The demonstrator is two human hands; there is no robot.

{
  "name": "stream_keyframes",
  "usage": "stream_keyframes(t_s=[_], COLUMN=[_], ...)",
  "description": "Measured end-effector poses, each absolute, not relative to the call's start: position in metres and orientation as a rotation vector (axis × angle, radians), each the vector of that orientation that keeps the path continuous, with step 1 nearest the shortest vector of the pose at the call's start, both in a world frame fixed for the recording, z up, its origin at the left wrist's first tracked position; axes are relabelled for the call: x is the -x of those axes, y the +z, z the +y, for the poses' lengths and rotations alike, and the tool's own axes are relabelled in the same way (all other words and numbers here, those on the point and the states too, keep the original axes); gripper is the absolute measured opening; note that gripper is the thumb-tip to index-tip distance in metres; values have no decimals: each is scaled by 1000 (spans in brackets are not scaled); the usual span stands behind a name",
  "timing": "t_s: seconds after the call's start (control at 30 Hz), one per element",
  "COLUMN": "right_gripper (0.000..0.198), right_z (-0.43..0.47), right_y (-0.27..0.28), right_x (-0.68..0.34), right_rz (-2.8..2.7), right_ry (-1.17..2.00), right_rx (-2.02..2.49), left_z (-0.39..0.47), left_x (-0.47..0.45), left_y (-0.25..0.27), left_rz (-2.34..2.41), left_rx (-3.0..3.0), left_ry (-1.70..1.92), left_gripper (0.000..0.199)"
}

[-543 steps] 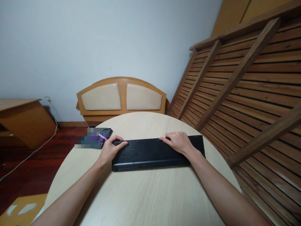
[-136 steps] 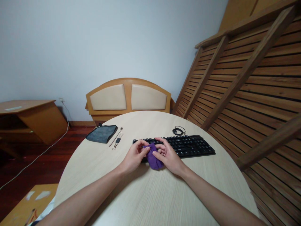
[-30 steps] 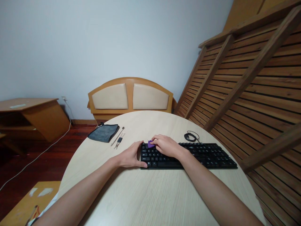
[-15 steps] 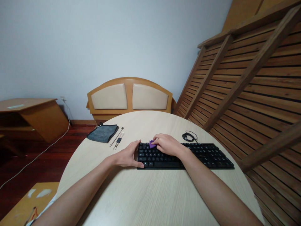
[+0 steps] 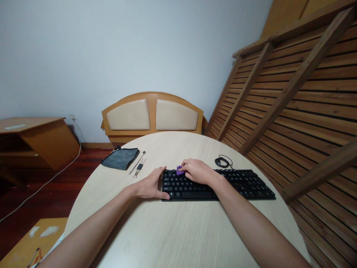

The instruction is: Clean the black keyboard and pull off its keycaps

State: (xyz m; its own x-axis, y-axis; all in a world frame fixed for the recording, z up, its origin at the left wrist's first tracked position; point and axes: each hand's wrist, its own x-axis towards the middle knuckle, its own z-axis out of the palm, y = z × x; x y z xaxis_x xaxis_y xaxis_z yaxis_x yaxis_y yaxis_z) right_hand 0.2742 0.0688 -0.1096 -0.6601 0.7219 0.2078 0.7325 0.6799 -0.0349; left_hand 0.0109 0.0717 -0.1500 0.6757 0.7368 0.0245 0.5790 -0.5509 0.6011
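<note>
A black keyboard [image 5: 195,194] lies flat on the pale wooden table, its long side toward me. My left hand [image 5: 152,185] grips its left end, thumb at the near corner and fingers at the far one. Over the upper left keys, my right hand [image 5: 196,171] is closed on a small purple tool [image 5: 180,171]. A thin pale bit shows at the tool's left; most of the rest is under my fingers, so its kind is unclear. The right hand and wrist cover keys in the middle.
Left on the table [image 5: 181,234] are a grey cloth [image 5: 120,159], a thin metal stick [image 5: 137,162] and a metal tool with a black middle [image 5: 140,167]. The coiled keyboard cable [image 5: 222,162] sits behind the keyboard. A slatted wooden frame [image 5: 295,100] leans close by on the right.
The whole view has shifted slightly. Both hands keep their places on the keyboard, and the purple tool is at nearly the same keys.
</note>
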Motion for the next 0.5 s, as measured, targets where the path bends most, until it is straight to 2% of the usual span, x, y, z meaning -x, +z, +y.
stream_keyframes(t_s=[0.5], right_gripper=[26], right_z=[65], right_y=[-99], right_x=[-275], right_rz=[-2674], right_ry=[-41], right_rx=[1274], left_z=[73], left_x=[-10], left_y=[-151], left_rz=[1015], left_rx=[-2335], left_ry=[332], left_gripper=[123])
